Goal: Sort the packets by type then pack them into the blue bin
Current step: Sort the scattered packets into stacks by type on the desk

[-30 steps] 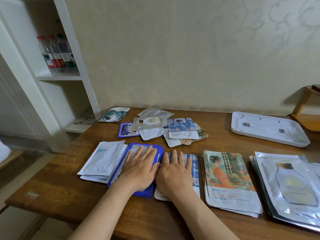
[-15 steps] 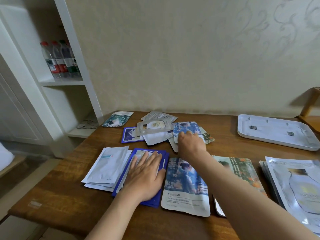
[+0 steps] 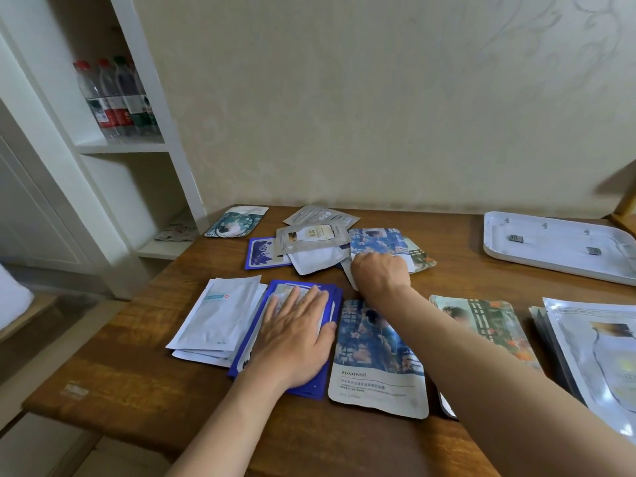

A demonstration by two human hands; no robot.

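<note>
Sorted stacks of flat packets lie along the near side of the wooden table (image 3: 144, 401): a white stack (image 3: 216, 315), a blue-edged stack (image 3: 309, 383), a blue floral packet (image 3: 375, 359), an orange floral stack (image 3: 488, 325) and a silver stack (image 3: 599, 352). My left hand (image 3: 296, 335) rests flat on the blue-edged stack. An unsorted heap (image 3: 316, 246) sits further back. There my right hand (image 3: 380, 273), fingers curled, pinches the near edge of a blue floral packet (image 3: 375, 241) in the heap. No blue bin is in view.
A white tray (image 3: 550, 249) lies upside down at the back right of the table. A teal packet (image 3: 237, 222) sits alone at the back left corner. White shelving (image 3: 144, 146) with water bottles (image 3: 113, 98) stands left of the table, against the wall.
My right hand left the blue floral stack, reached back to the unsorted heap and closed on a blue floral packet there. My left hand stayed flat on the blue-edged stack.
</note>
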